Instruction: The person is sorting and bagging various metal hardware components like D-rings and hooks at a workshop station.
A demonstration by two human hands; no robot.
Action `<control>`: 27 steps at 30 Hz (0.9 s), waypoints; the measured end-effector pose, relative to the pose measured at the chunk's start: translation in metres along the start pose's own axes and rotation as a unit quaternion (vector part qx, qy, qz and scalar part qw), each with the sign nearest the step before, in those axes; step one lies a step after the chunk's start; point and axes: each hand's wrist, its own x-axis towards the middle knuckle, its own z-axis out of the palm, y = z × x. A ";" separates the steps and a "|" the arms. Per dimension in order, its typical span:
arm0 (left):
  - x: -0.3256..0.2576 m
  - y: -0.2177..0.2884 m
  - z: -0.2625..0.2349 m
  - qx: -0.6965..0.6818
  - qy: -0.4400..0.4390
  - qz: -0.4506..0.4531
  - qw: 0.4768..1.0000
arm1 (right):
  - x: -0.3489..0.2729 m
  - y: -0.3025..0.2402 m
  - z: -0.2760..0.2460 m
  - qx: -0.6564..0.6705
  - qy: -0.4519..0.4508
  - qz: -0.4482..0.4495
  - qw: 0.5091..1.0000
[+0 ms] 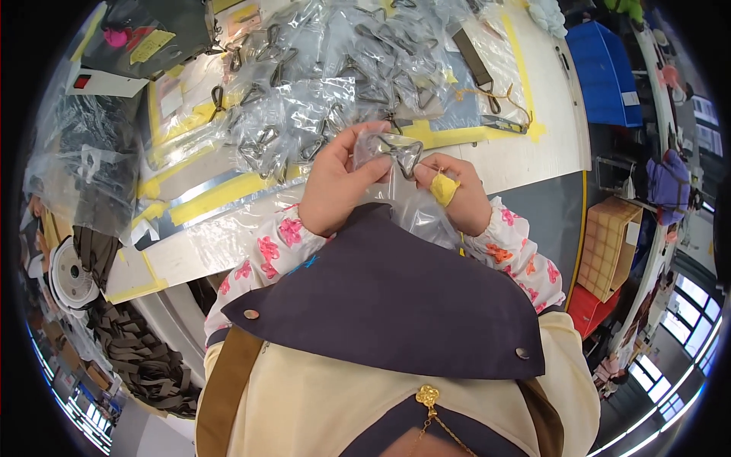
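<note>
Left hand (pixel 343 183) and right hand (pixel 462 192), grips closed on clear bag (pixel 368 150) with metal clip (pixel 411 158), bagged clips (pixel 316 103) at twelve o'clock

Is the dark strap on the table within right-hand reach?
Probably yes: the dark strap lies ahead of the right hand, nothing visibly covering it, though that hand is busy at the bagged metal hook.

- The left hand (pixel 339 183) pinches a clear bag (pixel 421 209), a dark triangular ring (pixel 409 160) showing at it.
- The right hand (pixel 463 192) grips beside the ring's right corner, a yellow scrap (pixel 444 189) at the fingers.
- Beyond, on the tabletop (pixel 548 164), clear packets (pixel 316 99) with metal clips lie heaped.
- Right of those I see a dark strap (pixel 474 61).
- A blue bin (pixel 605 72) stands far right; brown straps (pixel 145 358) pile up near left.
</note>
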 end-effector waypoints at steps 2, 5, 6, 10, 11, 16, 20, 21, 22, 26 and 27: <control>-0.003 0.002 -0.014 -0.055 -0.023 -0.067 0.996 | 0.003 -0.009 0.002 -0.044 -0.002 -0.036 0.998; -0.007 -0.004 -0.032 -0.131 -0.116 -0.099 0.980 | 0.006 -0.023 0.010 -0.123 -0.030 -0.095 0.987; -0.009 -0.003 -0.030 -0.128 -0.105 -0.095 0.982 | 0.008 -0.025 0.014 -0.106 -0.034 -0.085 0.990; -0.014 0.004 -0.027 -0.120 -0.086 -0.068 0.987 | 0.007 -0.037 0.020 -0.188 -0.027 -0.115 0.975; -0.015 0.004 -0.028 -0.134 -0.080 -0.057 0.986 | 0.005 -0.042 0.022 -0.192 -0.032 -0.115 0.974; -0.009 -0.038 -0.061 -0.121 -0.061 -0.015 0.991 | 0.000 -0.066 0.029 -0.308 -0.030 -0.227 0.923; -0.010 -0.018 -0.033 -0.280 -0.079 -0.120 0.949 | -0.004 -0.097 0.037 -0.323 -0.116 -0.245 0.907; -0.011 -0.007 -0.026 -0.318 -0.082 -0.161 0.931 | -0.002 -0.100 0.040 -0.330 -0.139 -0.251 0.900; -0.008 -0.015 -0.030 -0.306 -0.111 -0.165 0.931 | -0.002 -0.104 0.043 -0.335 -0.163 -0.256 0.892; -0.008 -0.016 -0.041 -0.302 -0.089 -0.188 0.930 | -0.007 -0.121 0.035 -0.339 -0.166 -0.230 0.897; -0.009 -0.011 -0.049 -0.286 -0.067 -0.161 0.942 | -0.008 -0.121 0.028 -0.312 -0.137 -0.260 0.903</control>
